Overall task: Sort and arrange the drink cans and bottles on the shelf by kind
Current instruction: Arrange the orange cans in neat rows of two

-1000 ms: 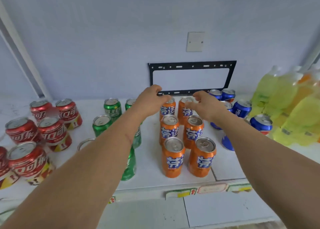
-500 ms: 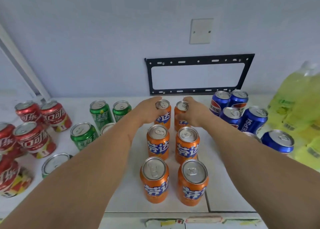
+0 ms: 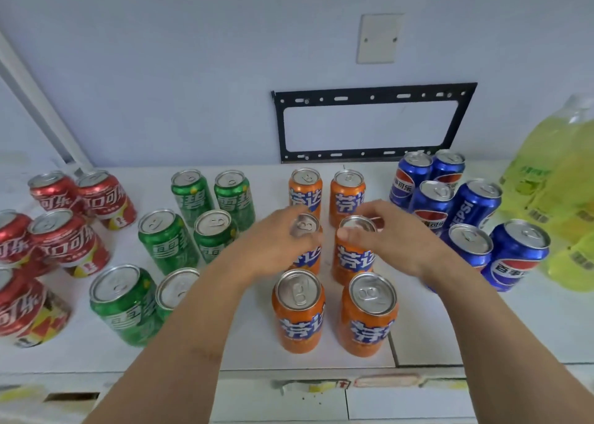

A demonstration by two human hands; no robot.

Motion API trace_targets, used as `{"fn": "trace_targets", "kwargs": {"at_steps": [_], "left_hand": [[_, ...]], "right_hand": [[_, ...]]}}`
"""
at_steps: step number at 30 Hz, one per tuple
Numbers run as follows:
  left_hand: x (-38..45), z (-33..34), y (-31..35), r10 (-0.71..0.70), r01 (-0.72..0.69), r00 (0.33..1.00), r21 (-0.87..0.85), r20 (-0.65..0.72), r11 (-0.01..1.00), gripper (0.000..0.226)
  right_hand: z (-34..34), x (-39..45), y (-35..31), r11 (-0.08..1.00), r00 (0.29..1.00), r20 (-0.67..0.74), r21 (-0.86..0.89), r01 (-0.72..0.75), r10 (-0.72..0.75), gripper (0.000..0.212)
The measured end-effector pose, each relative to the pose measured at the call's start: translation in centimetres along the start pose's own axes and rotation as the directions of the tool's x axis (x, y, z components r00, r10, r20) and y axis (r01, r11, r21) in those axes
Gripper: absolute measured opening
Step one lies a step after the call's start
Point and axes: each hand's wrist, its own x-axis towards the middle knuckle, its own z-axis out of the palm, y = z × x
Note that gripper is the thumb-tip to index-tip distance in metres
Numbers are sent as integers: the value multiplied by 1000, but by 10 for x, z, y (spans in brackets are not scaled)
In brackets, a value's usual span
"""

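Orange cans stand in two columns on the white shelf [image 3: 434, 330]: a back pair [image 3: 348, 195], a middle pair and a front pair [image 3: 299, 314]. My left hand [image 3: 273, 247] is wrapped around the middle left orange can [image 3: 310, 253] from its left side. The thumb and fingers of my right hand [image 3: 398, 243] pinch the top of the middle right orange can [image 3: 353, 261]. Both cans stand upright on the shelf. Green cans [image 3: 167, 240] are grouped to the left, red cans [image 3: 67, 240] at the far left, blue cans [image 3: 517, 256] to the right.
Yellow drink bottles [image 3: 565, 173] crowd the far right of the shelf. A black metal bracket [image 3: 373, 96] and a white cover plate [image 3: 379, 38] are fixed to the wall behind. The shelf's front edge [image 3: 321, 375] carries price labels.
Both hands have drawn back from the back pair of orange cans to the middle pair. The view has shifted closer and lower over the shelf.
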Motion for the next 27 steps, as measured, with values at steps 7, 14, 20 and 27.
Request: {"fn": "trace_targets", "kwargs": {"at_steps": [7,14,20,27], "left_hand": [[6,1,-14,8,-9,1000,-47,-23,999,69],[-13,16,-19,48,-72,949,-66,-311,995,61],[-77,45,-33,137,-275,922,-363,-363,890,60],[-78,70,-58,134,-200,960,-272,-245,941,76]], "right_hand": [[2,9,8,996,998,52,-77,37,-33,62],[16,-14,17,993,983,-183,116,26,-5,83],[63,-88,40,860,936,-352,475,189,-11,84],[108,-96,61,957,951,-284,288,-36,121,84]]}}
